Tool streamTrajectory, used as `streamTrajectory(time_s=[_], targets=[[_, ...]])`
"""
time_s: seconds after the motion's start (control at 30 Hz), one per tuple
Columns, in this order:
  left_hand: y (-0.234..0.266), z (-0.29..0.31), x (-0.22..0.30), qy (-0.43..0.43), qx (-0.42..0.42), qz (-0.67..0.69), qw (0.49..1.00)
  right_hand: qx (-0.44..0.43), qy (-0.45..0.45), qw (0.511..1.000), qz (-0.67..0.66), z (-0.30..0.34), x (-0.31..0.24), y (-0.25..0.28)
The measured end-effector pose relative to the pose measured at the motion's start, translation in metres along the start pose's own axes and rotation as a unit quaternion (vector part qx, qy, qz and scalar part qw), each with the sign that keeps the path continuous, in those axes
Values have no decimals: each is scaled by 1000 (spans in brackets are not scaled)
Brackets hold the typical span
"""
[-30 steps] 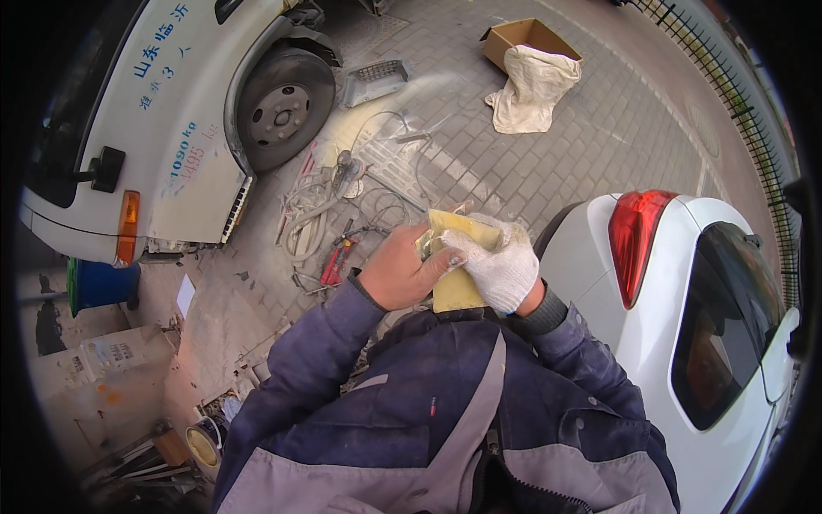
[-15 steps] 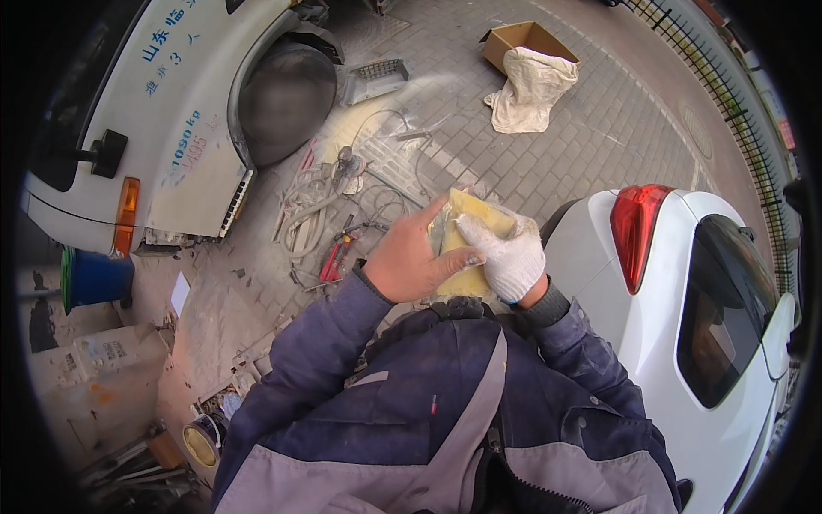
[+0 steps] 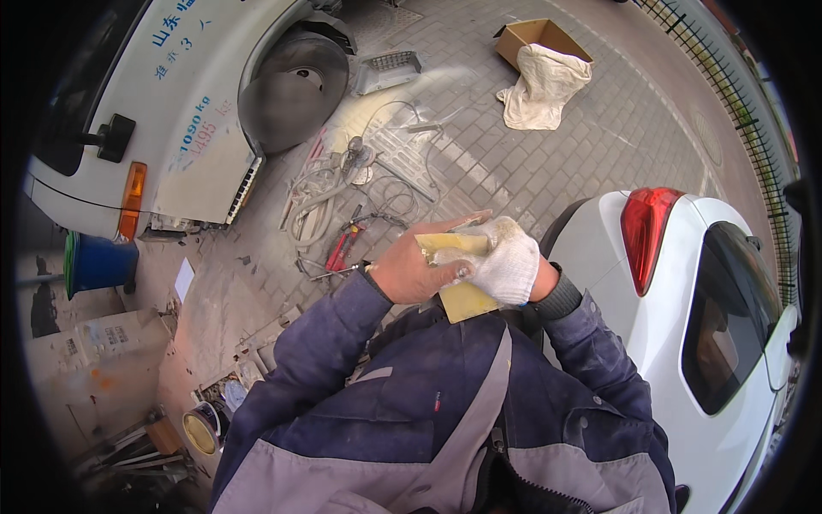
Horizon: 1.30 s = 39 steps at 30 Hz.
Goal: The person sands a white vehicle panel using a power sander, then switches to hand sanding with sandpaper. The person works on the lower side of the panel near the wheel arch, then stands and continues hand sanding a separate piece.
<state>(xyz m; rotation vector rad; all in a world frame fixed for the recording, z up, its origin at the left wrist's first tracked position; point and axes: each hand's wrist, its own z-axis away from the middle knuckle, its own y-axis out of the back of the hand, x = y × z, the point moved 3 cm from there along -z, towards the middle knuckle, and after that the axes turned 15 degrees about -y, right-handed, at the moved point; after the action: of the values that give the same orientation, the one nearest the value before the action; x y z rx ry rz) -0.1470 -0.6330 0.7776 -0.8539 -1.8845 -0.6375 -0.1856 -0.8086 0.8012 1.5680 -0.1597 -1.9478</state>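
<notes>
A flat yellow sheet [image 3: 471, 302] is held in front of my waist, between both hands. It looks like sandpaper or a thin board, but the frame does not settle which. My bare left hand [image 3: 409, 267] is closed at its left side, the thumb lying across the front. My right hand [image 3: 511, 264], in a white knit glove, covers the middle of the sheet and grips it. One yellow part shows above the left thumb and another below the hands; what lies between is hidden by the fingers.
Close on my right stands a white car [image 3: 591, 283] with a red tail light. Ahead left is a white vehicle [image 3: 193, 176]. Tangled hoses [image 3: 312, 210] and a red tool [image 3: 344, 247] lie on the paving. Farther off are a cardboard box [image 3: 535, 36], a draped cloth [image 3: 548, 86] and a blue bucket [image 3: 103, 263].
The yellow sheet has tipped and moved lower, its bottom part now showing below my hands. My gloved right hand has turned over it, and the left hand has shifted slightly down.
</notes>
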Motion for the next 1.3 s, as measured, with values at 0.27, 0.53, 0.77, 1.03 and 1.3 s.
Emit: streamTrajectory(time_s=[0.27, 0.53, 0.77, 1.03, 1.3], targets=[[1, -2, -3, 51, 192, 39, 979, 168, -112, 864, -462, 7, 2, -7], [-27, -8, -4, 19, 223, -9, 975, 232, -176, 795, -533, 13, 28, -22], [-27, -1, -4, 106, 103, -92, 985, 196, -158, 807, -534, 25, 35, -8], [-22, -10, 10, 120, 7, -153, 981, 136, -161, 811, -546, 30, 38, 4], [-26, -9, -6, 147, 77, -99, 981, 160, -167, 825, -516, 23, 36, 12]])
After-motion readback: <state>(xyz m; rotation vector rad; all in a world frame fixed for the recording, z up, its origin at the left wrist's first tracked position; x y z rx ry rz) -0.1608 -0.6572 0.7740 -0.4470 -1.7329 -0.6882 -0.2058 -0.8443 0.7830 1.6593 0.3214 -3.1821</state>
